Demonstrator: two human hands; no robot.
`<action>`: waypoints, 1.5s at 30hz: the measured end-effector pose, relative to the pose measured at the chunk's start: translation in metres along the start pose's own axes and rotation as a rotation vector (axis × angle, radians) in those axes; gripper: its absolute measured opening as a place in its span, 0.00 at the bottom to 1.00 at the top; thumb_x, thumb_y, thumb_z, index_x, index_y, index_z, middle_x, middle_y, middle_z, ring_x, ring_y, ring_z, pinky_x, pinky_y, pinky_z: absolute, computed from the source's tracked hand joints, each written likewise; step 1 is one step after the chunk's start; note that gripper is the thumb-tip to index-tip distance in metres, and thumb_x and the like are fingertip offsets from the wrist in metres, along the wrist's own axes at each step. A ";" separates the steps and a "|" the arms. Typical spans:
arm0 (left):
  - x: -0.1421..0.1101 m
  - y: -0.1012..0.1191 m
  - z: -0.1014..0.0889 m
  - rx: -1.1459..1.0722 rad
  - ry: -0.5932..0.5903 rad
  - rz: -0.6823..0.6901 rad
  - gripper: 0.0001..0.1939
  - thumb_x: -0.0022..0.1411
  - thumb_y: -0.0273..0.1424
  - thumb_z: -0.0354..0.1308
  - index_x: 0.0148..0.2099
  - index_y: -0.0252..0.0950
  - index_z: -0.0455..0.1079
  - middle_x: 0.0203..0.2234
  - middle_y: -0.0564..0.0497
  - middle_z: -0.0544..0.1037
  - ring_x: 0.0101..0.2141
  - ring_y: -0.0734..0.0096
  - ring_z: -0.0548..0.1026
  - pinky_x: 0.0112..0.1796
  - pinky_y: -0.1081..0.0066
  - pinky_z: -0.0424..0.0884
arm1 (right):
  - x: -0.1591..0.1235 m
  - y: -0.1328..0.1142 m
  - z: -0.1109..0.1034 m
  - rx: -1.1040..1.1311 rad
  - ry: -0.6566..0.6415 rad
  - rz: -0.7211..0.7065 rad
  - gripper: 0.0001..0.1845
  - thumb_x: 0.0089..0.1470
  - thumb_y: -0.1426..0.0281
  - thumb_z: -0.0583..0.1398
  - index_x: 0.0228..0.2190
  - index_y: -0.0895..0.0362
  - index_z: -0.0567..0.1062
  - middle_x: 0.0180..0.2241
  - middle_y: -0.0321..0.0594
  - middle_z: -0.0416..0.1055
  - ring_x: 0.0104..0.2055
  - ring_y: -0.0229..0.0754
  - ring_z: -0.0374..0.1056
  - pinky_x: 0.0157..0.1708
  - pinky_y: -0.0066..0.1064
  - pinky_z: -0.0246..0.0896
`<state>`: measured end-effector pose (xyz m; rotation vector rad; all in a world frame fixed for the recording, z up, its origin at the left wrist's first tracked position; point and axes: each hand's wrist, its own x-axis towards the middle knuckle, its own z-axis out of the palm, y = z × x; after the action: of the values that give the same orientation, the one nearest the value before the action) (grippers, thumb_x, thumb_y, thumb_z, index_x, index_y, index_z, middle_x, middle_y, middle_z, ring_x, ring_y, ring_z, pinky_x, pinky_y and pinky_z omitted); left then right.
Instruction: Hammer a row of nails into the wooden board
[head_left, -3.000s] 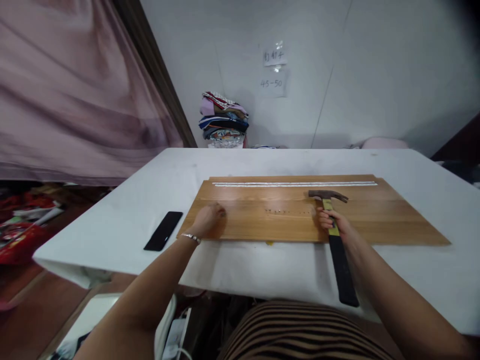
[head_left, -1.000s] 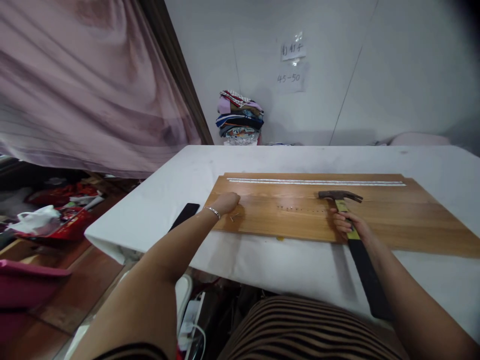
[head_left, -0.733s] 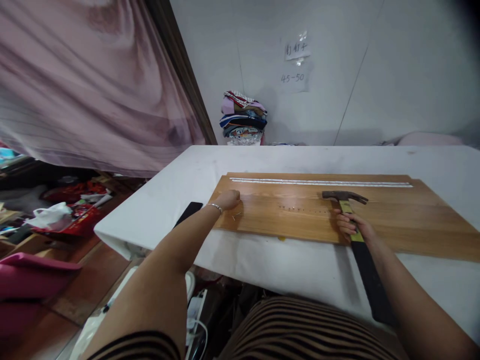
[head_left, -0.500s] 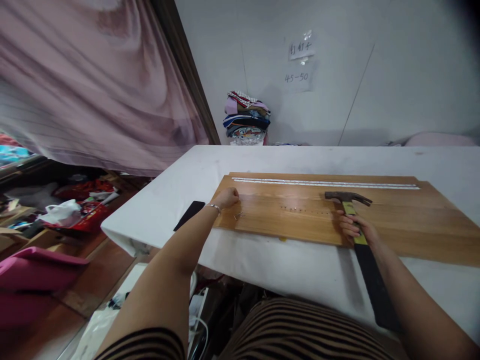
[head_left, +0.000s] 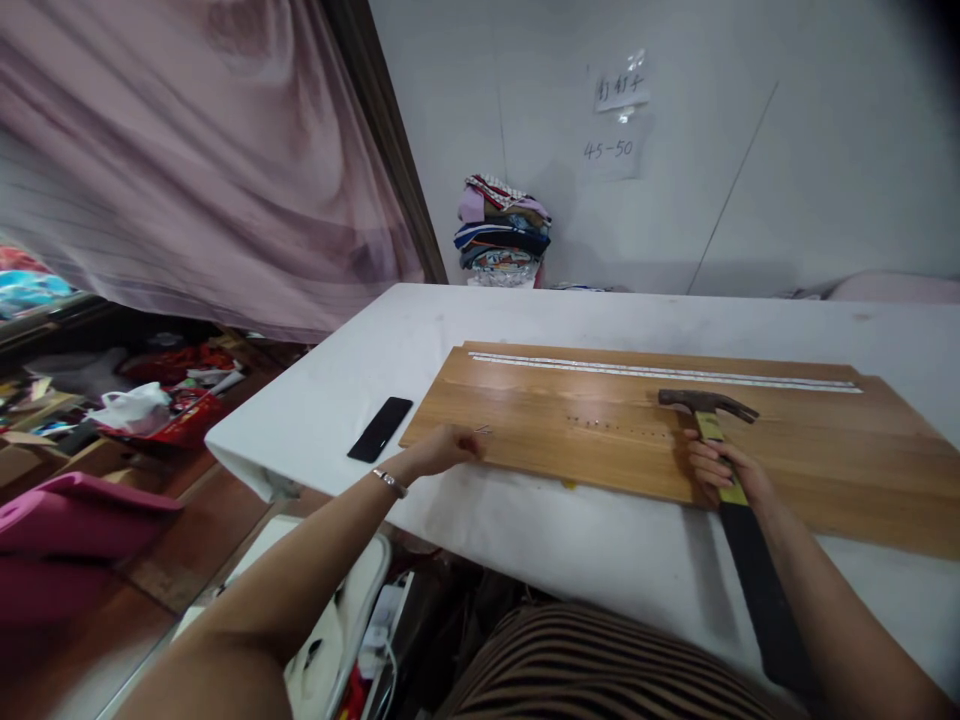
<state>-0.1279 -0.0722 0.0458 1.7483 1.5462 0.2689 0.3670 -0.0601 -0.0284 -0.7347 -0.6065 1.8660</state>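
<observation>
My right hand is wrapped round a claw hammer, gripping the yellow-green neck just below the dark steel head. The black handle slants down toward me and the head is over the wooden board. At the board's near left edge is my left hand, its fingers curled together beside a few loose nails. Anything between those fingertips is too small to make out. A row of nails and small dark marks runs along the middle of the board.
The board lies on a white-covered table with two white strips along its far side. A black phone lies left of it. Folded clothes are stacked by the wall; a pink curtain hangs at left.
My left hand has moved toward me, from the board's left part down to its near edge by the loose nails. My right hand still holds the hammer; the view has shifted slightly.
</observation>
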 end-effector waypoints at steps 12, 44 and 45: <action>0.056 0.025 0.005 0.130 0.273 0.028 0.09 0.56 0.29 0.57 0.37 0.36 0.78 0.36 0.49 0.83 0.39 0.65 0.79 0.44 0.68 0.73 | 0.005 0.004 -0.008 0.011 -0.059 -0.055 0.09 0.53 0.72 0.61 0.39 0.54 0.71 0.22 0.27 0.48 0.16 0.30 0.39 0.08 0.15 0.47; 0.133 0.130 0.168 -0.535 0.550 0.365 0.08 0.56 0.22 0.63 0.38 0.37 0.75 0.33 0.50 0.80 0.36 0.70 0.79 0.44 0.67 0.75 | 0.010 0.002 -0.008 -0.049 -0.158 0.065 0.09 0.55 0.72 0.60 0.39 0.56 0.74 0.23 0.27 0.51 0.17 0.29 0.34 0.10 0.18 0.44; 0.133 0.129 0.168 -0.536 0.547 0.368 0.10 0.56 0.22 0.63 0.41 0.37 0.75 0.34 0.50 0.81 0.37 0.70 0.79 0.45 0.66 0.76 | 0.009 0.002 -0.007 -0.051 -0.152 0.063 0.08 0.55 0.72 0.60 0.39 0.56 0.74 0.23 0.27 0.50 0.17 0.29 0.33 0.10 0.18 0.43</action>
<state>0.1042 -0.0138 -0.0264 1.5685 1.3099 1.3077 0.3675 -0.0517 -0.0369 -0.6551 -0.7380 1.9832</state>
